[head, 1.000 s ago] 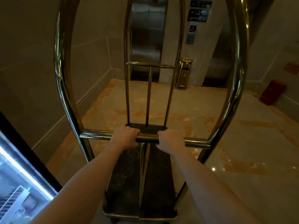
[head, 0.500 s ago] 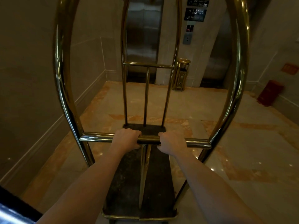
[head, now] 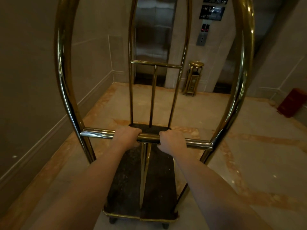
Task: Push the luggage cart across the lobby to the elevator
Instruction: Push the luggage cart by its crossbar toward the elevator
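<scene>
A brass luggage cart (head: 66,83) with tall arched rails and a dark carpeted deck (head: 159,188) stands right in front of me, with nothing on the deck. My left hand (head: 126,136) and my right hand (head: 172,141) both grip its horizontal push bar (head: 98,133), close together near the middle. Straight ahead, behind the cart's far rails, are closed steel elevator doors (head: 154,29). A call-button panel (head: 201,39) is on the pillar to their right.
A brass ashtray bin (head: 193,78) stands against the pillar between two elevator openings. A red box (head: 292,102) sits on the floor by the right wall. A beige wall (head: 33,80) runs close along the cart's left side. The polished marble floor (head: 257,155) stretches ahead.
The cart and I have rolled forward toward the elevator doors, which look nearer and larger. The lit glass cabinet at lower left has dropped out of view. Both hands keep the same grip.
</scene>
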The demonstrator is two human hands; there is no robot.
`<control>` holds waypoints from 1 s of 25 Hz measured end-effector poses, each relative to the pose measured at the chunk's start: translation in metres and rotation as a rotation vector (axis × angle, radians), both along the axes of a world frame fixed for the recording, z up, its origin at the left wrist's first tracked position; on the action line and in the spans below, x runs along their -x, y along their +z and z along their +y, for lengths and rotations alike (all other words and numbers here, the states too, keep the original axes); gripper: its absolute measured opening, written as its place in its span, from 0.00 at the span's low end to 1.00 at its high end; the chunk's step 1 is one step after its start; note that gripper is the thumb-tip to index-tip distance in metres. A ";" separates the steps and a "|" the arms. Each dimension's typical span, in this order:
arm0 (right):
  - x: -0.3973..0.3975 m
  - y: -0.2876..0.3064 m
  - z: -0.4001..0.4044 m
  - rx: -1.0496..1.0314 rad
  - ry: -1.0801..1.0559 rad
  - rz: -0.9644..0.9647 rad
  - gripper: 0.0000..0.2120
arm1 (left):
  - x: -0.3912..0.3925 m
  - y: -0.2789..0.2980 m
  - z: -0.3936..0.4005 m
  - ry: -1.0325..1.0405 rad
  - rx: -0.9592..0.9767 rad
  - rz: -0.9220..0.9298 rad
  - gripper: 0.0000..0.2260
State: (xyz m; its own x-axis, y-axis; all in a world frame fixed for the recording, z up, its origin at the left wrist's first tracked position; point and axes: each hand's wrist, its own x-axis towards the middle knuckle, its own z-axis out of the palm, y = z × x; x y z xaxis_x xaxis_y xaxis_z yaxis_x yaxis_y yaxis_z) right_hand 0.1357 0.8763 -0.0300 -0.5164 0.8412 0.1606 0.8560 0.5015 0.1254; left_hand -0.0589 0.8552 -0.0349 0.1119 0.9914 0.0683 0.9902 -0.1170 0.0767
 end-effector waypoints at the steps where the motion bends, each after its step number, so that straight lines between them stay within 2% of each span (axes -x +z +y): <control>1: 0.000 -0.001 0.011 -0.002 0.006 0.007 0.11 | 0.000 0.000 0.010 0.010 0.000 -0.003 0.06; 14: 0.014 -0.001 0.171 0.004 -0.008 0.034 0.10 | 0.011 0.001 0.170 0.023 -0.002 0.022 0.08; 25: 0.031 -0.001 0.339 0.073 -0.057 0.047 0.08 | 0.027 0.006 0.332 -0.004 0.019 0.021 0.08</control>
State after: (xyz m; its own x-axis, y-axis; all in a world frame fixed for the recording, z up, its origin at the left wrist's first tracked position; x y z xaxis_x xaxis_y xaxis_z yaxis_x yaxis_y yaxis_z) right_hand 0.1048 1.2154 -0.0315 -0.4605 0.8794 0.1211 0.8876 0.4580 0.0492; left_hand -0.0857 1.1872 -0.0287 0.1166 0.9921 0.0471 0.9912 -0.1192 0.0583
